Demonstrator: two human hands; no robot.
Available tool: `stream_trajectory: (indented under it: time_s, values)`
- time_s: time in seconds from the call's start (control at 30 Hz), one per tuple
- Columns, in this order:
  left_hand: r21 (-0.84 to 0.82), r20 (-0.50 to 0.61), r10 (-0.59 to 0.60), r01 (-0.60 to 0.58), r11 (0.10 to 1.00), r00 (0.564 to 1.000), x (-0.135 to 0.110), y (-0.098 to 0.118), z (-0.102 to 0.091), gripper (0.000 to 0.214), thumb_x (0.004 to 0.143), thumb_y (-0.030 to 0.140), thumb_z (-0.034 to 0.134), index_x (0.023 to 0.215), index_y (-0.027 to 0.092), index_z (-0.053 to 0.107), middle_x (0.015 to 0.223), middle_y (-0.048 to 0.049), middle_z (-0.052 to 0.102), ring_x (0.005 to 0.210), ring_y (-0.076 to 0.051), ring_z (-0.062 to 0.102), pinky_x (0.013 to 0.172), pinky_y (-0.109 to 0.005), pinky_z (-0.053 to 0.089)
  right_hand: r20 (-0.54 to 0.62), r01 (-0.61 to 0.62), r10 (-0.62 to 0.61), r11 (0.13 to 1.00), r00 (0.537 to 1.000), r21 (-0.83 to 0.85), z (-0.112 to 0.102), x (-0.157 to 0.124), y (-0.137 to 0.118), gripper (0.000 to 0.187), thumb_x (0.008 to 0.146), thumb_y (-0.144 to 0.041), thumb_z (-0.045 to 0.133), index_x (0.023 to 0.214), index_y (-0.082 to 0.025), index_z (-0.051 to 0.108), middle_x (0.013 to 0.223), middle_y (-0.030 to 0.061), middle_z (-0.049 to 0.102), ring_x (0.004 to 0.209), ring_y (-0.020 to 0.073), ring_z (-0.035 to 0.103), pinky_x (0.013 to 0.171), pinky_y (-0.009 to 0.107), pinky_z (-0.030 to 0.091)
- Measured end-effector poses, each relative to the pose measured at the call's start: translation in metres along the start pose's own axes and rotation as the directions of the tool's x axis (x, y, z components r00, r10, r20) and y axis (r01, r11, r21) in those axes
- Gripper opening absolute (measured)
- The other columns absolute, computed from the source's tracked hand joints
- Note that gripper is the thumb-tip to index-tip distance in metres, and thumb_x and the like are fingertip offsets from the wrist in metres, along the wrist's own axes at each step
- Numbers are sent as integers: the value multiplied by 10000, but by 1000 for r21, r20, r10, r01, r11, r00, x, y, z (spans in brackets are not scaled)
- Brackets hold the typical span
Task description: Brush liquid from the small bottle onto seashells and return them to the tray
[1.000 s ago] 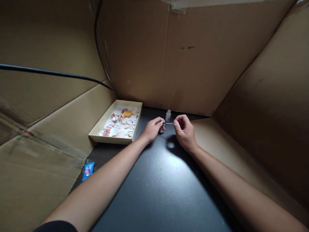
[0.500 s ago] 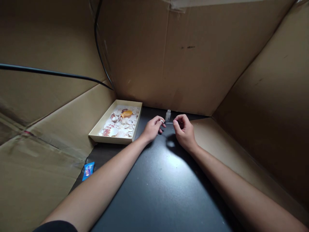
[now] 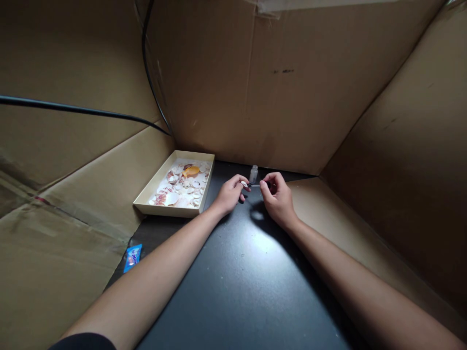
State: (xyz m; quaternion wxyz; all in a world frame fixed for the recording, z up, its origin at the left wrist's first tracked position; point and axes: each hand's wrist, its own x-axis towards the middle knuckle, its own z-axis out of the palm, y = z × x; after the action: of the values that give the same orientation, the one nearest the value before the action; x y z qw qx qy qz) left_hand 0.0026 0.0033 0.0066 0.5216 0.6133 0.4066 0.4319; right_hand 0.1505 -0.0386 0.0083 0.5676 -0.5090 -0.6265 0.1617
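Left grip point(image 3: 229, 195): narrow, thumb and fingers pinching what looks like a small pale shell point(image 3: 244, 184) at their tips.
Right grip point(image 3: 280, 198): narrow, holding the dark handle of a thin applicator point(image 3: 256, 185) that points across toward the left grip.
Applicator tip: at or just beside the shell; contact cannot be told.
Bottle point(image 3: 253, 175): upright, just beyond the gap between the grips, no cap on it.
Good handling: probably best to steady the shell by its edges, fingertips off the worked face, with short light strokes and the right wrist kept clear of the bottle.
Tray point(image 3: 170, 210): left of the left grip, holding more shells point(image 3: 189, 183).
Blue packet point(image 3: 133, 258): nearer the body than the left grip, beside that forearm; printed lettering, too small to read surely.
Cardboard wall point(image 3: 215, 107): beyond both grips, dark marks point(image 3: 288, 71), illegible.
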Motion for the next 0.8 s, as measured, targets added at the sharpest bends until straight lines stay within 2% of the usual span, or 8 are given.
stream_trajectory:
  time_s: [0.17,0.33,0.47,0.8]
  values:
    - [24,1,-4,4,1000,1000,1,-2,0,138,886,181,423,922,154,554,820,-20,657,435,-32,505,407,-146,340,21,2,-2,1000,1000,17,0,0,0,136,863,-337,539,873,-212,487,688,-41,459,577,104,408,542,243,329]
    - [6,7,-4,4,1000,1000,1,-3,0,133,886,196,437,936,151,552,835,-26,662,430,-31,507,389,-142,320,-23,-2,2,1000,1000,7,0,0,1,137,864,-337,539,874,-211,488,705,-37,475,582,104,407,548,245,331]
    - [-8,15,1,-1,1000,1000,1,-1,0,127,886,185,438,930,150,552,831,-27,667,443,-29,511,414,-139,352,-21,6,-5,999,1000,54,0,0,2,146,876,-350,529,884,-212,484,709,-34,472,589,108,421,558,251,343]
    - [24,32,29,-30,999,999,0,-2,-1,124,870,196,453,886,155,569,751,-4,635,493,-44,533,467,-144,401,-14,19,-19,999,1000,48,0,0,1,131,873,-337,524,864,-215,478,696,-37,454,576,106,405,545,250,331]
